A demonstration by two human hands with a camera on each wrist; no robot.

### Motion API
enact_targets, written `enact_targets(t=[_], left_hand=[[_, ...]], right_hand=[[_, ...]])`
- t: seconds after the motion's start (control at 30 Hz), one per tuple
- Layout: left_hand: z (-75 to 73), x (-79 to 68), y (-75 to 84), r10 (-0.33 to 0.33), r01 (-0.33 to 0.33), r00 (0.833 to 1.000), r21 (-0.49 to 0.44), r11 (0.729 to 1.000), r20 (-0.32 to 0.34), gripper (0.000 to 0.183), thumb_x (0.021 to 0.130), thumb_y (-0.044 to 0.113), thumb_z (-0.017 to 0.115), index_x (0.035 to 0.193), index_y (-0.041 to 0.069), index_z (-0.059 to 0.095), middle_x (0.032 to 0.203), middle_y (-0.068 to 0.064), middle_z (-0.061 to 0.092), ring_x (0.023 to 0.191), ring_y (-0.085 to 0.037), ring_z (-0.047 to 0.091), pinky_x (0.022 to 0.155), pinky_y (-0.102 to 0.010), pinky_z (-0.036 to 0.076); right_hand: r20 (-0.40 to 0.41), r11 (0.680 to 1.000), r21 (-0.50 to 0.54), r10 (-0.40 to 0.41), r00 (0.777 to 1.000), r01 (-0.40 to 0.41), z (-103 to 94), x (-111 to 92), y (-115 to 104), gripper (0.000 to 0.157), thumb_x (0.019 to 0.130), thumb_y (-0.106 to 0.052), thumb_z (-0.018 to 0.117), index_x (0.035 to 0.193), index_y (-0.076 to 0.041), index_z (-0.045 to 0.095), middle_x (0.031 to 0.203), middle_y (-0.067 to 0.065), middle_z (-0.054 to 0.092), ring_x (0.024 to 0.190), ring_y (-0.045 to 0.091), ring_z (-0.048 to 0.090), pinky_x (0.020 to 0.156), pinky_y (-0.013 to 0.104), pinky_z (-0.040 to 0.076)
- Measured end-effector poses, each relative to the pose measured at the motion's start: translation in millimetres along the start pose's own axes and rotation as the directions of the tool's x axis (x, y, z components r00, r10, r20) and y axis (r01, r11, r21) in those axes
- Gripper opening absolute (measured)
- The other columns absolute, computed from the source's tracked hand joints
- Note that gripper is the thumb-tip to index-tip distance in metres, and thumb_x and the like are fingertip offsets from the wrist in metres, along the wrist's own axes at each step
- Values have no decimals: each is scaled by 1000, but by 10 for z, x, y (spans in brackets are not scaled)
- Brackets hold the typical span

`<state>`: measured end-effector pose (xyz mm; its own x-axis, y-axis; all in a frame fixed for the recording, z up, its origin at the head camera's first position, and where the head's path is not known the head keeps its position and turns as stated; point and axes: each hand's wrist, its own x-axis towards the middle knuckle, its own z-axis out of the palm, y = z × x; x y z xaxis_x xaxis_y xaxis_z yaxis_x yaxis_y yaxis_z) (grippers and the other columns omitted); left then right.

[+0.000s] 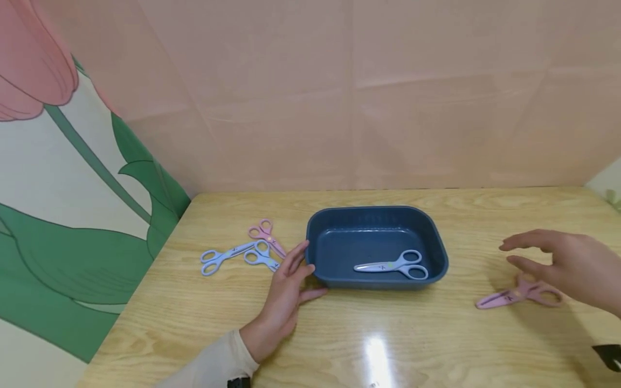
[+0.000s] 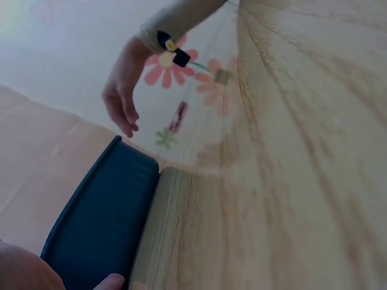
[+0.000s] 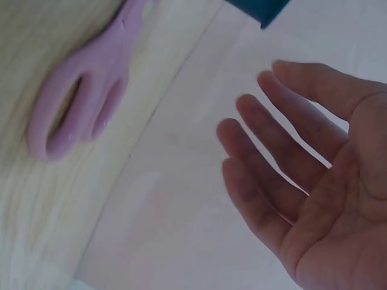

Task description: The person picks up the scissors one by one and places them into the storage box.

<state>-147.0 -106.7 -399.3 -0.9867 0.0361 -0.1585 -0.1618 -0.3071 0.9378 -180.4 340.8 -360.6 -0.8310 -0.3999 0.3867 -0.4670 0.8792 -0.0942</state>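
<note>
A dark blue rectangular bin (image 1: pixel 335 284) stands on the table with a pair of light blue scissors (image 1: pixel 391 265) lying inside, handles to the right. My left hand (image 1: pixel 286 293) rests against the bin's left end, its fingers fairly straight along the side and rim. To the right of the bin, a pair of pink scissors (image 1: pixel 504 297) lies on the tabletop, blades pointing left. Over their handles hovers my right hand (image 1: pixel 577 264), fingers and thumb spread apart with nothing between them. The right wrist view shows the pink handles (image 3: pixel 84 103) apart from its fingertips.
Left of the bin, two pairs of blue scissors (image 1: pixel 220 258) and another pink pair (image 1: pixel 266 234) lie close together, partly overlapping. The wooden table (image 1: pixel 160 318) meets a pinkish wall covering (image 1: pixel 378 134) at the back. A flower-printed panel (image 1: pixel 82 258) borders the left side.
</note>
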Motion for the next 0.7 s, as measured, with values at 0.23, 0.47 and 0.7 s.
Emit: enact_targets(t=[0.23, 0.47, 0.7], left_hand=[[-12, 10, -14, 6, -6, 1000, -10, 1000, 6, 54, 98, 7, 54, 151, 12, 42, 163, -11, 31, 149, -33, 30, 85, -58, 58], [-18, 14, -33, 21, -21, 1000, -1, 1000, 13, 53, 100, 10, 56, 151, 13, 42, 162, -11, 32, 149, -34, 30, 87, -59, 57], [-17, 9, -24, 17, -17, 1000, 5, 1000, 6, 52, 100, 11, 56, 150, 13, 42, 161, -11, 34, 148, -33, 33, 86, -59, 58]], right_hand=[[178, 999, -35, 45, 983, -39, 5, -92, 169, 34, 72, -18, 85, 105, -14, 74, 108, 23, 73, 43, -1, 23, 46, 22, 39], [333, 994, -68, 100, 937, -82, 76, -129, 291, 30, 78, -22, 83, 104, -11, 74, 103, 29, 71, 46, 2, 37, 41, 16, 32], [492, 992, -44, 122, 862, -116, 76, -78, 406, 32, 73, -23, 85, 102, -16, 72, 98, 20, 72, 79, 30, 68, 55, 34, 52]])
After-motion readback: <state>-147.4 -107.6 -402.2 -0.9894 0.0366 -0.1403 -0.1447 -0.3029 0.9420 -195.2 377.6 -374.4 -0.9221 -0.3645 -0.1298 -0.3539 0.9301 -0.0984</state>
